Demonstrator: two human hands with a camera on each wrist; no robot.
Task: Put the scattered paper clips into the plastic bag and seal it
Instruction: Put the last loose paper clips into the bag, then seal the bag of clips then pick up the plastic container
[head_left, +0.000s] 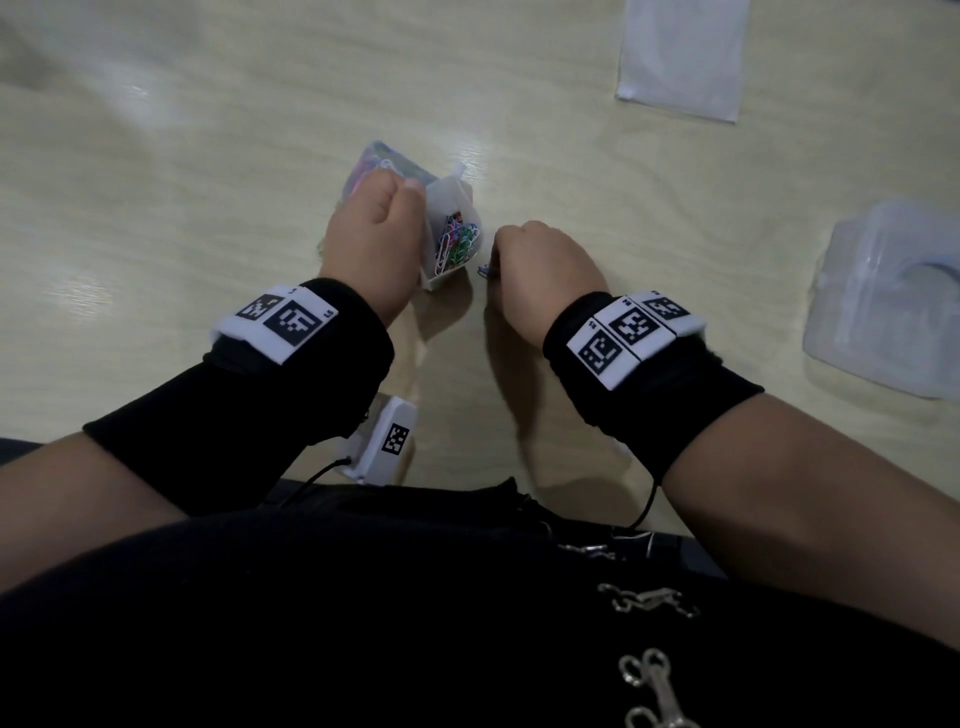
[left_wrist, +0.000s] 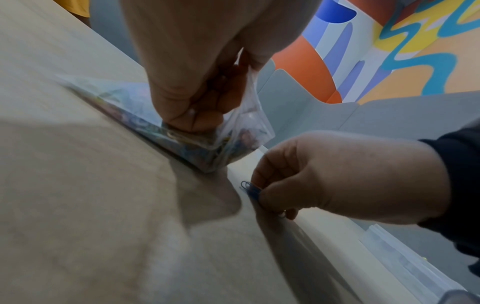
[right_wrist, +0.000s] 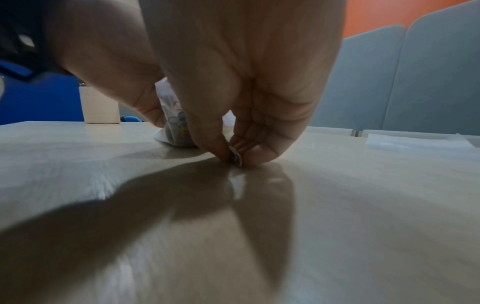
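A small clear plastic bag (head_left: 448, 235) stands on the pale wooden table with its mouth up, and coloured paper clips (head_left: 457, 241) show inside it. My left hand (head_left: 376, 234) grips the bag's left side; in the left wrist view the fingers (left_wrist: 193, 115) pinch the bag (left_wrist: 244, 131) near its top. Just right of the bag, my right hand (head_left: 535, 270) is curled down at the table, pinching a blue paper clip (head_left: 484, 270) at its fingertips (left_wrist: 259, 191). In the right wrist view the right fingertips (right_wrist: 235, 157) press on the table, and the bag (right_wrist: 175, 121) stands behind them.
A white sheet (head_left: 680, 57) lies at the far right of the table. A clear plastic box (head_left: 883, 306) sits at the right edge. A white roll (right_wrist: 100, 105) stands at the table's far side, grey partitions (right_wrist: 415, 82) behind. A small white tagged device (head_left: 382, 441) lies near my body.
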